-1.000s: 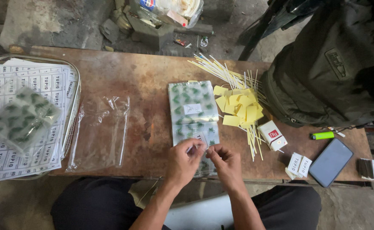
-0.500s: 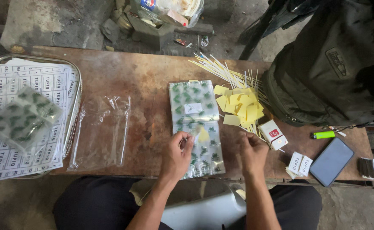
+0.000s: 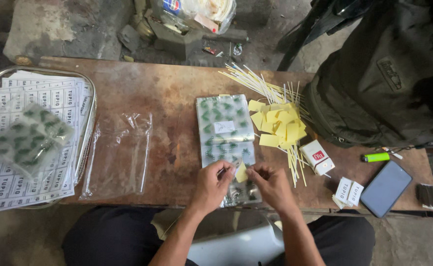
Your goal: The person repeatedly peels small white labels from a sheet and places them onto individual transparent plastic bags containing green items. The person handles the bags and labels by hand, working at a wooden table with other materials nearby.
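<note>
Together both hands — left (image 3: 215, 183), right (image 3: 270, 183) — pinch yellow slip (image 3: 241, 173) | packet stack (image 3: 225, 135) lower end hidden

A person seen from above, lower centre of the frame: both forearms are bare to the elbow, with no sleeve, watch or bracelet showing on either. The left hand (image 3: 215, 184) and right hand (image 3: 271, 186) wear no gloves and no rings that can be made out. Dark, near-black trousers cover both thighs, at the bottom left and bottom right of the frame. No shirt or upper garment comes into view.
</note>
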